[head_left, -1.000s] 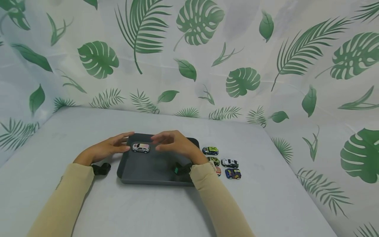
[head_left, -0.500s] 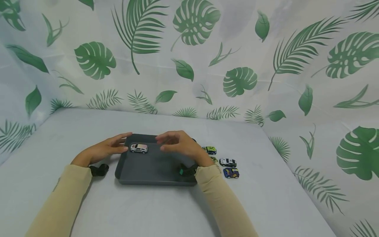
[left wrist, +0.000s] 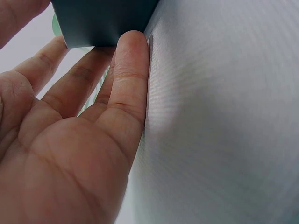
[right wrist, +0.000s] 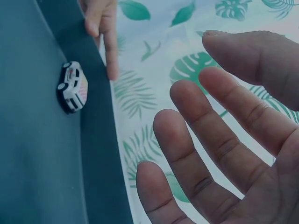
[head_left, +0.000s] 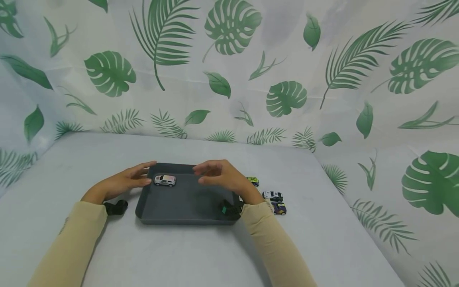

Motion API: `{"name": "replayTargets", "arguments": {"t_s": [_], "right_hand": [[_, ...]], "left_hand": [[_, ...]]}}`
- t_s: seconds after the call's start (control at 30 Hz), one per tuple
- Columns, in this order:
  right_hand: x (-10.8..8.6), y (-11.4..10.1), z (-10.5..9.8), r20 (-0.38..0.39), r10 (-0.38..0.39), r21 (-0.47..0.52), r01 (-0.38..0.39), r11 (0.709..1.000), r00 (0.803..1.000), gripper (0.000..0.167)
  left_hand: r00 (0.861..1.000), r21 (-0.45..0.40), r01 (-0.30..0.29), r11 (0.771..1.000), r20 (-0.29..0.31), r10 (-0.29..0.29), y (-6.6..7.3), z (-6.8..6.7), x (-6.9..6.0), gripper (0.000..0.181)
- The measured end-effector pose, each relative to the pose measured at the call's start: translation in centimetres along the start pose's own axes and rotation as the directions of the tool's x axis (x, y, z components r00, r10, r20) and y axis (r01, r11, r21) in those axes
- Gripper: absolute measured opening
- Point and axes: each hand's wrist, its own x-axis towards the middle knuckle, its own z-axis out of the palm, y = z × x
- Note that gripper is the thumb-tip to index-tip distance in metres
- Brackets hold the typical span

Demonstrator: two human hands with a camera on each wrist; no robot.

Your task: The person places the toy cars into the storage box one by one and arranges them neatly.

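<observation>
A small white toy car (head_left: 165, 180) with a pinkish roof stands in the back left part of a dark grey tray (head_left: 183, 201). At the tray's left side, my left hand (head_left: 120, 184) rests with fingers stretched along the outer wall; the left wrist view shows fingertips against the tray's side (left wrist: 103, 23). Over the right half of the tray hovers my right hand (head_left: 229, 179), holding nothing. Its fingers are apart and slightly bent in the right wrist view, with the toy car (right wrist: 74, 88) well away from them.
Right of the tray, partly behind my right arm, are a green-yellow toy car (head_left: 253, 181), a white-and-black toy car (head_left: 273, 195) and a dark blue one (head_left: 279, 208). A leaf-print cloth (head_left: 229, 79) hangs behind the white table (head_left: 179, 255).
My right hand has drawn back to the right, away from the white toy car. The left hand stays at the tray's edge. The whole head view has shifted slightly.
</observation>
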Motion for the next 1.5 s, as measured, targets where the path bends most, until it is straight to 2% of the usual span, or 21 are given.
{"name": "replayTargets", "arguments": {"t_s": [0.17, 0.37, 0.67, 0.97, 1.17, 1.5], "right_hand": [[-0.3, 0.0, 0.0, -0.004, 0.014, 0.007, -0.014, 1.000, 1.000, 0.039], [-0.7, 0.3, -0.2, -0.004, -0.011, -0.027, 0.011, 1.000, 1.000, 0.038], [-1.4, 1.1, -0.5, -0.007, -0.040, -0.023, 0.039, 0.999, 0.999, 0.039], [-2.3, 1.6, -1.1, -0.021, -0.012, -0.014, 0.012, 1.000, 1.000, 0.038], [-3.1, 1.8, -1.5, -0.038, 0.016, 0.025, -0.015, 1.000, 0.999, 0.040], [-3.9, 2.2, -2.2, -0.048, 0.012, 0.038, -0.011, 0.999, 0.999, 0.039]], "left_hand": [[1.000, 0.001, -0.002, 1.000, -0.003, 0.002, -0.2, -0.2, -0.3, 0.087], [1.000, 0.001, -0.008, 1.000, -0.003, 0.008, -0.2, -0.3, -0.5, 0.086], [1.000, 0.000, 0.003, 1.000, 0.005, -0.003, -0.1, -0.4, -0.5, 0.087], [1.000, -0.008, -0.003, 1.000, 0.002, 0.003, 0.2, -0.3, -0.3, 0.087], [1.000, -0.015, -0.006, 1.000, 0.003, 0.006, 0.1, -0.1, -0.2, 0.087], [1.000, -0.003, -0.005, 1.000, 0.004, 0.005, -0.1, -0.1, -0.1, 0.088]]}}
